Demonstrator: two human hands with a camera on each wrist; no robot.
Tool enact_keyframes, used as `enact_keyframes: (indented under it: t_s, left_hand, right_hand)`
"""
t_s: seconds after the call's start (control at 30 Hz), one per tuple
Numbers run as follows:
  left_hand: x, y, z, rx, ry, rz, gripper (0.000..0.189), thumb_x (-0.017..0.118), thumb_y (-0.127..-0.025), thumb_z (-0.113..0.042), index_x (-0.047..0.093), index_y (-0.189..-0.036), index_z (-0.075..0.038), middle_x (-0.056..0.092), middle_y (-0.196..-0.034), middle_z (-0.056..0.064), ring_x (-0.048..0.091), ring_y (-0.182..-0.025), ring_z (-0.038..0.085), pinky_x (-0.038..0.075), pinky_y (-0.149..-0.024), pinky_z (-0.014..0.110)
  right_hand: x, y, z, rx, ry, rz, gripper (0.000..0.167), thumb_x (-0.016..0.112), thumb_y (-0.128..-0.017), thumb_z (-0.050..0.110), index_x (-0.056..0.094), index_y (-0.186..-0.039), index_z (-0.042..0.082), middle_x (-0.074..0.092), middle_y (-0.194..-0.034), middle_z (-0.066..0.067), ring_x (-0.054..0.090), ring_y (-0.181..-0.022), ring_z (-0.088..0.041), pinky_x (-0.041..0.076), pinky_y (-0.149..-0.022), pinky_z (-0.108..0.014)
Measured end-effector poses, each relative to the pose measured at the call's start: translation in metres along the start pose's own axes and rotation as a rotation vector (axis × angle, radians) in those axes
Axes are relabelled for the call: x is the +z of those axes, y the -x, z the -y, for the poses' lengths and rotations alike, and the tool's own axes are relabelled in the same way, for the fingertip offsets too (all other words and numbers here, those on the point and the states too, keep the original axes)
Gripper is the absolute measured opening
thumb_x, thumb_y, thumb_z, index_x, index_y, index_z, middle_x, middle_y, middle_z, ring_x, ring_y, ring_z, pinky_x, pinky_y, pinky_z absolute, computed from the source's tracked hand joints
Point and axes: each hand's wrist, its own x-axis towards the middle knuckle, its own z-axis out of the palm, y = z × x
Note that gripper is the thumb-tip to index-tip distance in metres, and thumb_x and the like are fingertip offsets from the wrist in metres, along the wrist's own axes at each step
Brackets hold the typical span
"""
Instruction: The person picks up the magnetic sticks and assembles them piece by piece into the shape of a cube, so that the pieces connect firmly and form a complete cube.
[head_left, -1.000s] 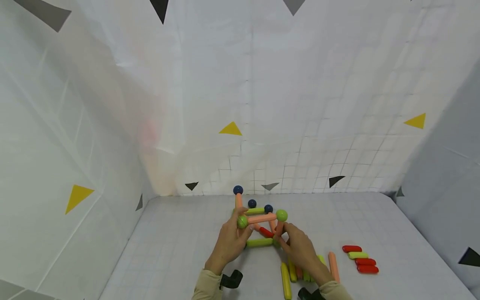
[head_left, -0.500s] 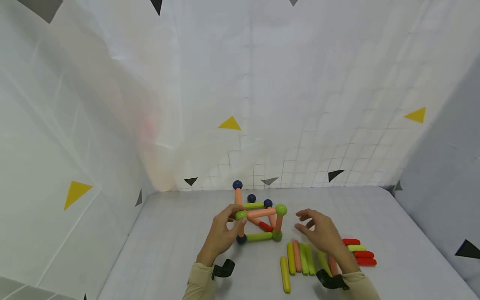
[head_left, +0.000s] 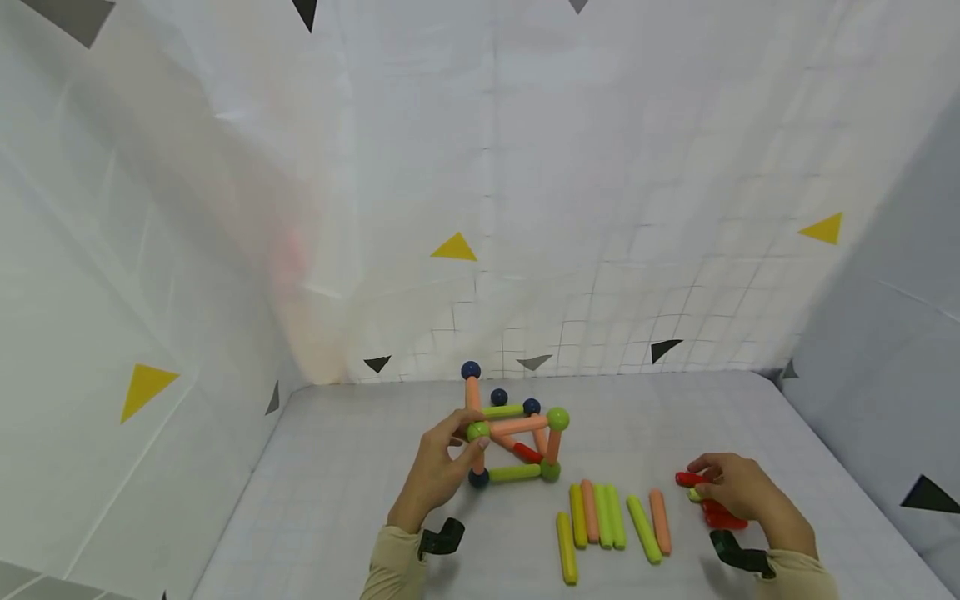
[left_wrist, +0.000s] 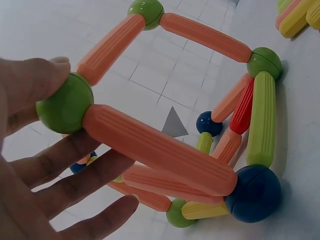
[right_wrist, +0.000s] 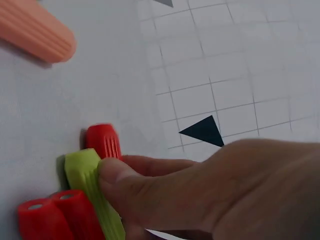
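Observation:
My left hand [head_left: 438, 471] pinches a green ball [left_wrist: 66, 102] at the near upper corner of a structure of magnetic sticks and balls. From that ball one orange stick [left_wrist: 160, 150] runs to a dark blue ball [left_wrist: 253, 194] on the table, another to a second green ball [head_left: 558, 418]. Inside the structure a red stick [head_left: 528, 452] lies slanted. At the right my right hand [head_left: 738, 485] has its thumb and curled fingers around a short yellow-green stick [right_wrist: 90, 175]. A short red stick [right_wrist: 104, 140] lies just beyond it, near the index finger; the fingertips are partly hidden.
Two more short red sticks [right_wrist: 47, 217] lie beside the right hand. Several long yellow, green and orange sticks [head_left: 603, 517] lie between the hands on the white table [head_left: 315, 533]. A loose dark blue ball [head_left: 499, 397] sits behind the structure.
My right hand has let go of the structure's right upright and moved right to the short sticks. My left hand stays at the green ball; the structure keeps standing.

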Motion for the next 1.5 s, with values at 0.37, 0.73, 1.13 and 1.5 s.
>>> enact_keyframes:
  t_s: [0.37, 0.73, 1.13, 1.5]
  left_hand:
    - [-0.001, 0.002, 0.002, 0.01, 0.001, -0.009, 0.026, 0.072, -0.103, -0.03, 0.067, -0.129, -0.027, 0.07, -0.107, -0.012, 0.069, -0.103, 0.013, 0.059, -0.093, 0.056]
    - [-0.002, 0.003, 0.002, 0.014, -0.005, -0.008, 0.027, 0.072, -0.103, -0.03, 0.066, -0.129, -0.03, 0.069, -0.106, -0.013, 0.069, -0.104, 0.013, 0.059, -0.093, 0.053]
    - [-0.001, 0.002, 0.001, 0.036, -0.036, -0.003, 0.028, 0.071, -0.104, -0.031, 0.066, -0.131, -0.027, 0.069, -0.105, -0.014, 0.068, -0.102, 0.01, 0.058, -0.092, 0.044]
    - [-0.001, -0.001, 0.003, 0.032, -0.035, 0.01, 0.028, 0.072, -0.103, -0.03, 0.066, -0.131, -0.027, 0.071, -0.108, -0.01, 0.069, -0.103, 0.011, 0.059, -0.093, 0.051]
  right_hand:
    - [0.002, -0.008, -0.009, -0.018, -0.044, 0.018, 0.03, 0.08, -0.094, 0.018, 0.069, -0.116, 0.001, 0.073, -0.109, -0.015, 0.067, -0.098, -0.029, 0.059, -0.085, -0.054]
    - [0.0, -0.001, 0.018, -0.221, -0.116, -0.232, 0.034, 0.072, -0.103, 0.032, 0.066, -0.12, 0.004, 0.074, -0.107, -0.006, 0.07, -0.096, -0.024, 0.059, -0.08, -0.045]
    - [0.041, 0.01, 0.118, -0.528, -0.488, -0.098, 0.027, 0.063, -0.108, 0.027, 0.068, -0.129, 0.01, 0.073, -0.117, -0.013, 0.071, -0.083, -0.025, 0.059, -0.072, -0.033]
    - [0.099, 0.01, 0.184, -0.511, -0.725, -0.236, 0.023, 0.078, -0.097, 0.012, 0.077, -0.119, 0.01, 0.075, -0.113, -0.016, 0.067, -0.06, -0.016, 0.054, -0.054, -0.027]
